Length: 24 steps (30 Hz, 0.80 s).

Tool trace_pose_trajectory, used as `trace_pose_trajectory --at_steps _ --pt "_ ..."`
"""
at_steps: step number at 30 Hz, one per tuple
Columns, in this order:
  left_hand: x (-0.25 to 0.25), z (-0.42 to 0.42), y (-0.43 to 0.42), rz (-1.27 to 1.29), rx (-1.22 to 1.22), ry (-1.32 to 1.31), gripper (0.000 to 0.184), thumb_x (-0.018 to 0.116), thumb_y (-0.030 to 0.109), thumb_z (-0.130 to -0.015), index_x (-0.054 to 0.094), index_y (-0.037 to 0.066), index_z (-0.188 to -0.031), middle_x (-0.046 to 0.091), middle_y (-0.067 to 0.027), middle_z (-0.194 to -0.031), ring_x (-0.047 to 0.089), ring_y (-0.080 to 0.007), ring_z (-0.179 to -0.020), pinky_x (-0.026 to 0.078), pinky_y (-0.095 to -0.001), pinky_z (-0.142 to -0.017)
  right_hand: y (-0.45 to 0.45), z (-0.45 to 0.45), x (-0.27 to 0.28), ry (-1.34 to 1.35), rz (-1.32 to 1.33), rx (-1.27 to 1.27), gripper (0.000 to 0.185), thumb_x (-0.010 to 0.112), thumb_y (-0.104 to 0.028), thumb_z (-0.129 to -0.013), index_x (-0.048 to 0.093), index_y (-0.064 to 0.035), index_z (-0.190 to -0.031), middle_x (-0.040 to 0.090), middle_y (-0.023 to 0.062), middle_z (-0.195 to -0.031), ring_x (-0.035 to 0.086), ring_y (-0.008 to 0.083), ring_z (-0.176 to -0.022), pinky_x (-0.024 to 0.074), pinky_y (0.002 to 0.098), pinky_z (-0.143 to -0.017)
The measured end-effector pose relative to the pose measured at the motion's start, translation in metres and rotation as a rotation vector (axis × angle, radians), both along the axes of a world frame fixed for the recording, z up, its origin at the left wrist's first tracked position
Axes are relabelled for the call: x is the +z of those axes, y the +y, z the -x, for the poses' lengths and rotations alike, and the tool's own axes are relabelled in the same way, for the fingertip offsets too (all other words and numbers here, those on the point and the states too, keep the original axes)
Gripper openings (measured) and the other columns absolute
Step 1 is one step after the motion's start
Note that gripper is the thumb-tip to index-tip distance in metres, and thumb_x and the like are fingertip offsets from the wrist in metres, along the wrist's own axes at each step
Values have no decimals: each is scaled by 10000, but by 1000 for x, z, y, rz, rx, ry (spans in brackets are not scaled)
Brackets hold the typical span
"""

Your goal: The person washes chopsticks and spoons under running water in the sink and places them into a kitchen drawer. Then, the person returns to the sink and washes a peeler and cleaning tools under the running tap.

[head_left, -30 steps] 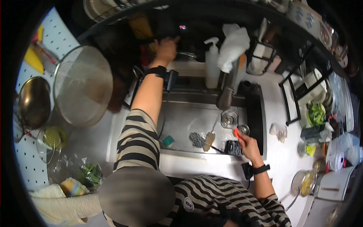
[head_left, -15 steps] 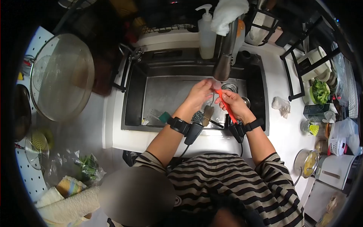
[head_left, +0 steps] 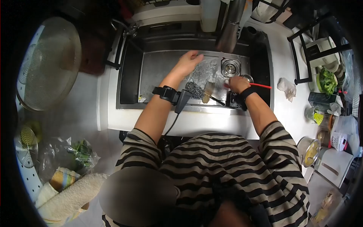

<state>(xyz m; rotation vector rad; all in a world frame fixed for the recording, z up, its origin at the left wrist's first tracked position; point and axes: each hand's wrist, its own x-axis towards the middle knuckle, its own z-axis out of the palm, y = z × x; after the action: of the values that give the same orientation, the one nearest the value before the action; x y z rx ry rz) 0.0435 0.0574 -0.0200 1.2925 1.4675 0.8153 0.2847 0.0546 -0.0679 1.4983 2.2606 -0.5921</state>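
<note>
Above the middle of the sink [head_left: 159, 75], my left hand [head_left: 188, 63] is empty, its fingers stretched and thumb apart. My right hand [head_left: 239, 84] is closed round a slim red-handled utensil [head_left: 261, 86], whose handle sticks out to the right; its working end is hidden or blurred. Beneath my hands on the sink floor lie a dark mesh scrubber [head_left: 194, 90] and a tan-headed brush [head_left: 208, 93] with a black handle. Water spreads over the metal near the round drain [head_left: 230, 68]. The faucet [head_left: 229, 32] hangs behind my right hand.
A crumpled white cloth or paper [head_left: 286, 89] lies on the right counter, near a black rack [head_left: 298, 60] and leafy greens [head_left: 326, 81]. At the left are a large mesh strainer [head_left: 51, 64], a plastic bag of greens [head_left: 81, 153] and a towel [head_left: 72, 196].
My hands have separated. The left let go of the utensil's pale end and moved left; the right carried the utensil rightward, its handle now pointing right. The view has tilted down.
</note>
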Motion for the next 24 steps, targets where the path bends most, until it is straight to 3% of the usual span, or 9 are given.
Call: trace_pose_trajectory --at_steps 6,9,10,13,15,17,21,22,24 --pt "-19 51 -15 378 -133 24 424 559 385 -840 522 75 -1127 565 -5 -989 515 -97 -883 420 -252 -729 4 -9 -31 56 211 30 243 538 -180 -768 620 -22 -933 594 187 -1024 570 345 -961 473 402 -767" --pt "-19 64 -15 397 -74 12 423 557 382 -843 517 79 -1135 567 -7 -997 521 -98 -882 420 -249 -735 -2 14 -14 -337 61 131 284 498 -161 -802 608 -85 -1053 571 125 -1130 550 303 -1027 464 376 -765" --pt "-18 67 -19 390 -46 5 425 556 381 -844 514 79 -1141 568 -9 -1001 523 -100 -884 421 -250 -738 2 17 -35 -311 9 98 260 564 -193 -766 640 -145 -1011 549 93 -1176 476 278 -1125 440 350 -774" --pt "-16 72 -34 348 -20 -65 430 547 369 -853 500 69 -1158 569 -27 -1043 531 -115 -918 423 -257 -756 14 31 -93 158 199 326 270 637 -252 -722 656 -175 -980 553 84 -1170 407 274 -1190 405 353 -845" --pt "-9 71 -47 322 -5 -95 434 541 359 -858 490 59 -1168 563 -45 -1072 532 -127 -941 424 -263 -775 19 51 -151 477 366 664 351 615 -339 -748 624 -157 -1047 582 94 -1096 454 301 -1121 343 400 -949" --pt "-8 72 -58 325 22 -140 439 535 352 -863 481 50 -1177 558 -60 -1093 533 -141 -957 422 -271 -795 1 76 -148 390 397 553 341 612 -314 -746 624 -155 -1047 585 81 -1090 453 257 -1112 341 379 -956" --pt "-13 69 -67 397 79 -233 440 528 351 -868 481 37 -1173 535 -84 -1135 518 -167 -1004 414 -302 -842 -6 78 -182 413 353 290 284 663 -203 -712 618 -51 -949 628 80 -904 572 187 -865 468 319 -755" --pt "-14 64 -68 420 85 -249 438 526 352 -869 485 35 -1168 527 -90 -1149 509 -173 -1024 411 -313 -855 12 86 -143 416 618 77 286 695 -139 -694 596 -13 -931 621 57 -812 575 157 -724 474 280 -629" --pt "-38 52 -60 415 119 -247 533 548 375 -850 407 40 -1241 494 -110 -1190 477 -197 -1071 412 -361 -868 28 66 -125 663 819 -211 305 693 -125 -723 592 2 -980 612 49 -855 573 130 -739 474 243 -645"
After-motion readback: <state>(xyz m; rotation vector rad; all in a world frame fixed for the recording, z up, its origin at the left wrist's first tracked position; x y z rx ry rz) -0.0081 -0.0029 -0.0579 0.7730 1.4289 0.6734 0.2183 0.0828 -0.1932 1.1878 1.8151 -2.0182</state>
